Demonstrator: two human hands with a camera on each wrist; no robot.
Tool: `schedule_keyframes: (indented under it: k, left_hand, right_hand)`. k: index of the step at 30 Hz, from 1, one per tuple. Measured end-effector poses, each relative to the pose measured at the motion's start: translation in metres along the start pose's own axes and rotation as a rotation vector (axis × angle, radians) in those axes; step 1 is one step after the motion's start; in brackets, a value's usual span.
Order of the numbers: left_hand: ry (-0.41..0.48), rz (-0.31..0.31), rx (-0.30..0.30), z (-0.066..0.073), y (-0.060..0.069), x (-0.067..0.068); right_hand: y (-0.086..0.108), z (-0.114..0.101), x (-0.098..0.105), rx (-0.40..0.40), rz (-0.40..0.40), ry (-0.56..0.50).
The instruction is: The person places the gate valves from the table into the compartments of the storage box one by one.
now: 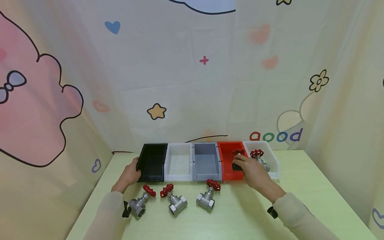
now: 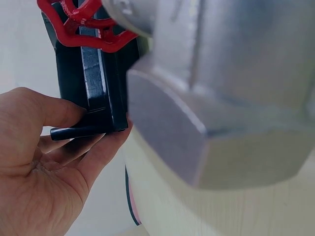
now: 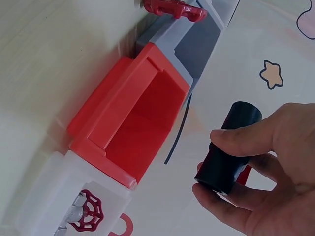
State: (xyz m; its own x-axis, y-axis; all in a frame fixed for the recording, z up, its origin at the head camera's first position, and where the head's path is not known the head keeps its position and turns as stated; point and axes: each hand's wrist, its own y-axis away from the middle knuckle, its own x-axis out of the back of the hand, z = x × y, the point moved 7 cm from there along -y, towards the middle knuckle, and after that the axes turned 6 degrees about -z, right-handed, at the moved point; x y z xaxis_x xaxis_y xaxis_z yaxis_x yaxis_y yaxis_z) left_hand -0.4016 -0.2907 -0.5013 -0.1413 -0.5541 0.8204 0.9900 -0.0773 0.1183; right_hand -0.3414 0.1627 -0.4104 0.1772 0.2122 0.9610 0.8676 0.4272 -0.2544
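My left hand (image 1: 127,175) grips the left wall of the black bin (image 1: 153,165), thumb inside and fingers outside in the left wrist view. Above the red bin (image 1: 231,174), my right hand (image 1: 258,175) holds a black cylindrical-bodied valve (image 3: 229,147) between thumb and fingers. Its red handle (image 1: 238,151) shows in the head view, while the fingers cover part of the body. On the table in front of the bins lie three metal valves with red handwheels: a left valve (image 1: 138,206), a middle valve (image 1: 177,204) and a right valve (image 1: 206,200).
A white bin (image 1: 178,176) and a grey bin (image 1: 207,175) stand between the black and red ones. The far-right white bin (image 1: 275,175) contains a metal valve (image 1: 262,163) with a red handwheel. A patterned curtain (image 1: 180,83) hangs behind the table (image 1: 240,216).
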Motion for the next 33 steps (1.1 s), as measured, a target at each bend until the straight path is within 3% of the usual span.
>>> schedule_keyframes:
  k: [15,25,33]
  left_hand:
    - [0.005,0.010,-0.018,0.001,-0.001,0.005]
    - [-0.003,0.007,-0.009,-0.004,-0.002,0.000]
    - [0.025,-0.009,-0.017,0.001,0.000,0.000]
  right_hand:
    - [-0.022,0.007,-0.002,0.012,-0.010,-0.007]
    - [-0.034,0.016,-0.019,-0.020,-0.042,-0.033]
    - [-0.040,0.025,-0.034,-0.046,-0.059,-0.022]
